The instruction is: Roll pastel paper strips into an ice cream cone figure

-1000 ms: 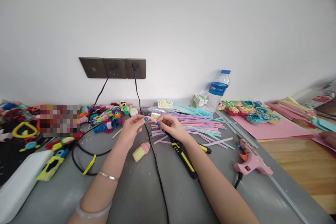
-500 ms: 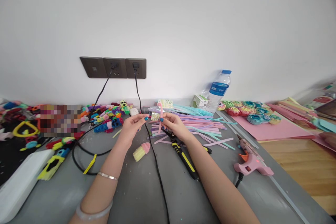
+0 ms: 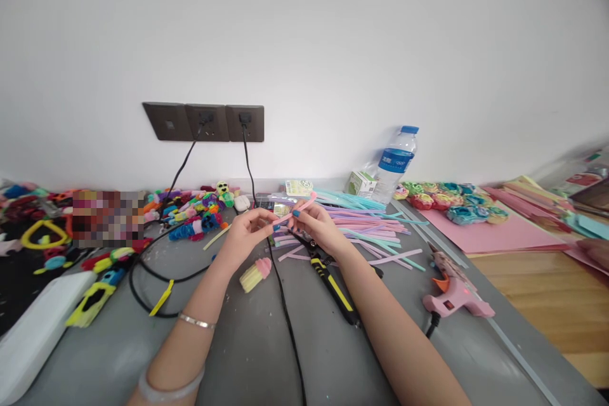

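Note:
Between my hands runs a pink pipe cleaner, slanting up to the right with a small curl at its far tip. My left hand pinches its lower left end. My right hand grips it further along with thumb and fingers. Below my left hand a small yellow and pink cupcake-like piece lies on the grey table. Under my right wrist are black and yellow pliers, partly hidden by the arm. Behind the hands spreads a heap of pastel pipe cleaners.
A pink glue gun rests at the right, near pink paper with crinkled flowers. A water bottle leans by the wall. A black cable crosses the table. Colourful pipe-cleaner figures and a white case are left.
The pink pipe cleaner has tipped from upright to slanting right. My left hand has moved in and now pinches its lower end; before, it was apart from it.

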Motion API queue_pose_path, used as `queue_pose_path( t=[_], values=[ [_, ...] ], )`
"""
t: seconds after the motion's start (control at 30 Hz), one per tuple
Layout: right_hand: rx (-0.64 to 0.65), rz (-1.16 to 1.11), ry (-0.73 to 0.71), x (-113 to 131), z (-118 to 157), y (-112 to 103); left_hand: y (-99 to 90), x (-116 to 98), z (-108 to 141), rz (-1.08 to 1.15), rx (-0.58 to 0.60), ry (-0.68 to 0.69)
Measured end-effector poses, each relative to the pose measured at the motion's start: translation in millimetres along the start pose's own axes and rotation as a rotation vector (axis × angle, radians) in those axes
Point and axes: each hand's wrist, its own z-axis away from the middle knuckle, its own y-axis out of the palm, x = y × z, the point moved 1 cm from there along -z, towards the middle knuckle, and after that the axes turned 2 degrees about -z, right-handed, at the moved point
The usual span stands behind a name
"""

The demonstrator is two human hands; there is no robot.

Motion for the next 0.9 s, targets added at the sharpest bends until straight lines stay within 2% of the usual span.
queue_pose_path(
  t=[0.13,0.27,0.4,0.47,0.57,0.63,0.7,0.9],
  values=[
    [-0.013,0.005,0.003,-0.9,-0.9,-1.1,-1.2,0.6,-1.7,-0.026,-0.011,0.080],
    [-0.027,-0.001,0.002,-1.4,-1.3,-0.9,-2.4,-1.1,-2.0,-0.095,0.027,0.165],
    [0.003,0.012,-0.015,-1.9,-0.6,-0.3,-1.8,-2.0,0.1,-0.200,0.112,0.142],
    [0.004,0.033,-0.029,-2.4,-0.6,-1.0,-1.4,-1.2,0.2,-0.224,0.118,0.118],
    [-0.042,0.014,-0.076,-1.9,-1.3,-2.9,-3.2,0.8,-1.8,-0.155,-0.016,0.073],
    [-0.067,-0.006,-0.112,-0.8,-1.7,-3.6,-5.8,2.1,-3.3,-0.056,-0.140,0.005],
    [-0.067,-0.004,-0.127,0.3,-1.7,-3.5,-7.5,2.8,-4.1,0.029,-0.213,-0.067],
    [-0.032,0.018,-0.093,0.1,-1.1,-1.4,-3.5,4.2,-3.6,0.164,-0.198,-0.168]
  ],
)
